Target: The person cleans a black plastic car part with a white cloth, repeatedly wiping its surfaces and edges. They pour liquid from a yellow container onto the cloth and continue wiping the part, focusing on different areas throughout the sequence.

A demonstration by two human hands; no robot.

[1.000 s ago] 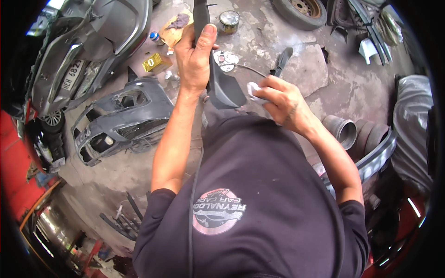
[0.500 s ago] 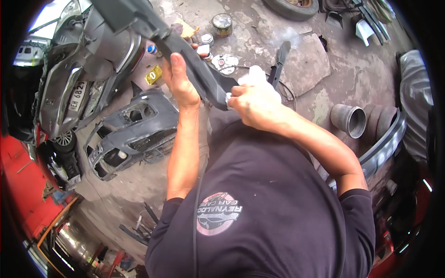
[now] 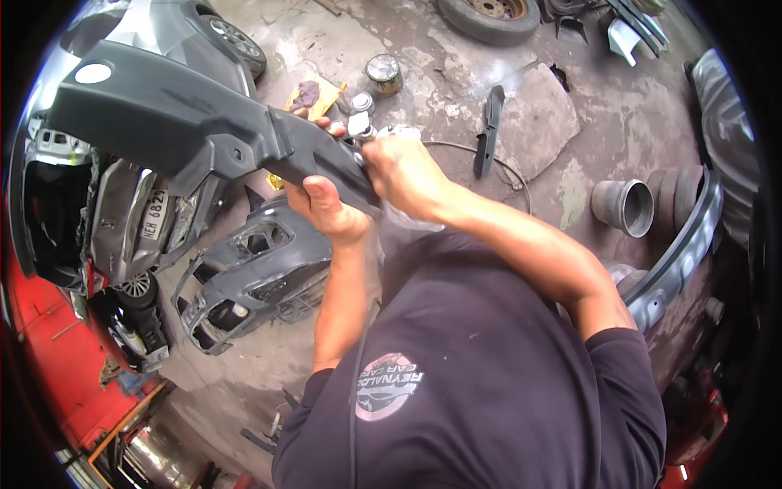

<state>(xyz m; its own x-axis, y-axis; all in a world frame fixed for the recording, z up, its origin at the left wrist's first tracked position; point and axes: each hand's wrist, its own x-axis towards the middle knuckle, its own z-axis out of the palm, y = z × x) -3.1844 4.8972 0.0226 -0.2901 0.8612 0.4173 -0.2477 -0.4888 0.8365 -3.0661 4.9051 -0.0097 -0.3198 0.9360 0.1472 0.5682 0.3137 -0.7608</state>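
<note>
A long black plastic car trim panel (image 3: 179, 106) slants across the upper left, its wide end lifted toward the far left. My left hand (image 3: 334, 213) supports it from beneath, thumb on the near side and fingertips showing past the far edge. At the panel's narrow end is my right hand (image 3: 407, 175), its fingers curled closed against the surface. A white cloth (image 3: 401, 132) bunches out beyond its knuckles; most of it is hidden by the hand. Pale see-through material hangs below the right wrist, too blurred to identify.
A grey bumper (image 3: 252, 261) lies on the floor at left. Cans, including an open tin (image 3: 384, 73), stand beyond my hands, near a yellow sheet (image 3: 326, 96). A black trim piece (image 3: 489, 134) and a cable lie ahead. A metal cylinder (image 3: 623, 205) and a tire (image 3: 493, 16) are farther right.
The panel has swung lower and toward the left, showing more of its wide end. My right hand has shifted left along it with the cloth. The left hand has lowered while keeping its hold.
</note>
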